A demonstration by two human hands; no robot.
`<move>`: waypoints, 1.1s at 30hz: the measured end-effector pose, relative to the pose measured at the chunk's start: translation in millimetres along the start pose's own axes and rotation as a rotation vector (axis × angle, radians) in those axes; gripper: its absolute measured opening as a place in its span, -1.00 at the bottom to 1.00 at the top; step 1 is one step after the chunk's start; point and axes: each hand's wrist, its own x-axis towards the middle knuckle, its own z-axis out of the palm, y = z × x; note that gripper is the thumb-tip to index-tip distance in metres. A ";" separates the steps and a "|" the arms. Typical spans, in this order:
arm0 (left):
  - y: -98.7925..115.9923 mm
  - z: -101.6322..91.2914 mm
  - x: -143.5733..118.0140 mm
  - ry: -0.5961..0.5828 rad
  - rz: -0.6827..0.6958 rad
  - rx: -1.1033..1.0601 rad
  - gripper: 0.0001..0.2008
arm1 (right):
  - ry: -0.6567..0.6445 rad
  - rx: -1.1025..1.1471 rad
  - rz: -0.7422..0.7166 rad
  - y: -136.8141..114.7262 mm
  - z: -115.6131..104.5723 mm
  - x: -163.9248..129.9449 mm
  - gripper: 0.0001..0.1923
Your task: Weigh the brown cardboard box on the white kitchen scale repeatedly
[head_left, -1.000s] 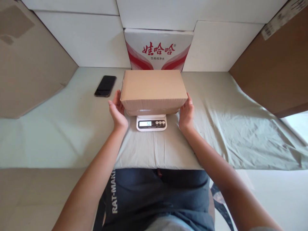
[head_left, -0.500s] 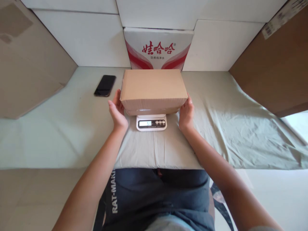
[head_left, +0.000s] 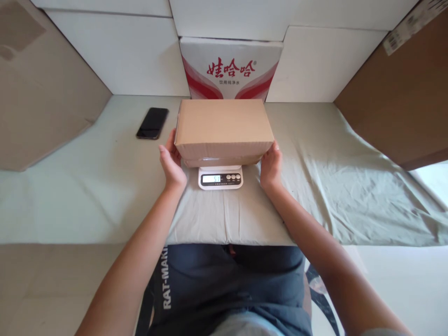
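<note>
The brown carton (head_left: 224,121) sits on the white scale (head_left: 220,185), centred on the pale green cloth (head_left: 87,186). The display (head_left: 212,178), on the scale's near side, reads 51. The left hand (head_left: 172,161) is positioned at the carton's left side, the right hand (head_left: 271,165) at its right. Neither is clenched; whether either grips the carton cannot be determined. A phone (head_left: 152,123) lies far left.

Along the rear edge of the desk (head_left: 87,210), a white-and-red carton (head_left: 231,70) bears 娃哈哈 with ®, above 饮用纯净水. Nearer the front edge, the scale (head_left: 220,185) displays 51; its button captions are illegible. Below that edge, dark trousers (head_left: 231,280) carry RAT-MAKI, the remainder hidden.
</note>
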 end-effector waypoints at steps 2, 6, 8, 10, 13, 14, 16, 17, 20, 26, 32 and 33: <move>-1.3 0.0 -0.7 -0.007 0.026 0.006 0.23 | 0.001 0.007 -0.003 -0.9 1.6 -1.7 -0.19; -0.2 0.3 -4.0 -0.032 0.034 -0.004 0.16 | 0.020 0.004 -0.009 -2.3 4.2 -3.3 -0.19; 1.4 -0.9 -5.1 -0.041 0.039 0.004 0.16 | 0.010 -0.013 -0.017 -2.5 4.5 -3.4 -0.16; 3.0 -2.8 -5.4 -0.034 0.041 0.020 0.20 | -0.005 -0.021 -0.027 -2.7 4.6 -4.1 -0.14; 5.5 -4.7 -5.4 -0.005 0.016 0.024 0.26 | -0.016 0.000 -0.038 -2.8 5.2 -6.8 -0.16; 6.4 -4.7 -5.8 0.005 0.003 0.019 0.27 | -0.020 0.009 -0.044 -2.7 5.6 -8.0 -0.17; 8.3 -3.4 -7.4 0.011 -0.021 0.008 0.26 | -0.035 0.020 -0.063 -2.5 6.1 -10.2 -0.19; 9.0 -2.3 -8.7 0.011 -0.029 0.004 0.24 | -0.047 0.020 -0.074 -2.5 6.2 -11.0 -0.20; 10.7 1.3 -13.3 -0.003 -0.035 -0.009 0.17 | -0.079 0.006 -0.092 -3.5 6.5 -11.8 -0.16; 12.0 4.2 -18.7 -0.003 -0.033 -0.004 0.13 | -0.104 -0.045 -0.081 -9.7 8.5 -12.2 -0.09; 6.8 3.4 -20.1 -0.002 -0.003 -0.014 -0.01 | -0.129 -0.023 -0.091 -6.2 8.2 -13.8 -0.15; 5.1 3.3 -20.0 0.006 0.001 -0.010 -0.01 | -0.139 -0.011 -0.093 -4.9 8.0 -14.0 -0.15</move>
